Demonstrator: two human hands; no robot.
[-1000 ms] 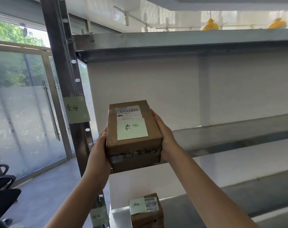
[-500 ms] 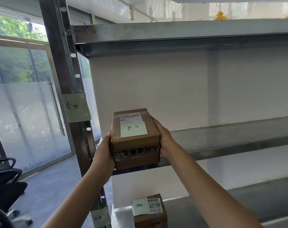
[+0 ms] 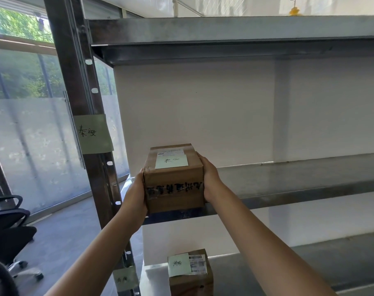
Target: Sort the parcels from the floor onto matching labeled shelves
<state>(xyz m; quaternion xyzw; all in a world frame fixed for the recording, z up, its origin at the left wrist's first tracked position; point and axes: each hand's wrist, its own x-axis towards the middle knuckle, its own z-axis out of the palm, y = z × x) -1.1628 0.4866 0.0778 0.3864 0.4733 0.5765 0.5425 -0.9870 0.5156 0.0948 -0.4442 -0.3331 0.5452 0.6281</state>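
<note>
A brown cardboard parcel (image 3: 174,180) with a green handwritten note on top sits at the left front edge of the middle metal shelf (image 3: 288,180). My left hand (image 3: 136,195) presses its left side and my right hand (image 3: 210,178) presses its right side. A green label (image 3: 93,133) with the same handwriting is stuck on the shelf post (image 3: 85,124) just left of this level. On the shelf below stands a second brown parcel (image 3: 190,274) with its own green note, and another green label (image 3: 125,278) is on the post beside it.
The top shelf (image 3: 224,30) overhangs above. A white wall backs the rack. Glass doors (image 3: 28,135) are to the left, with a black office chair (image 3: 8,227) on the grey floor at the lower left.
Both hands carried the parcel forward and lowered it; its top was tilted toward me before, and now its base rests level on the middle shelf edge.
</note>
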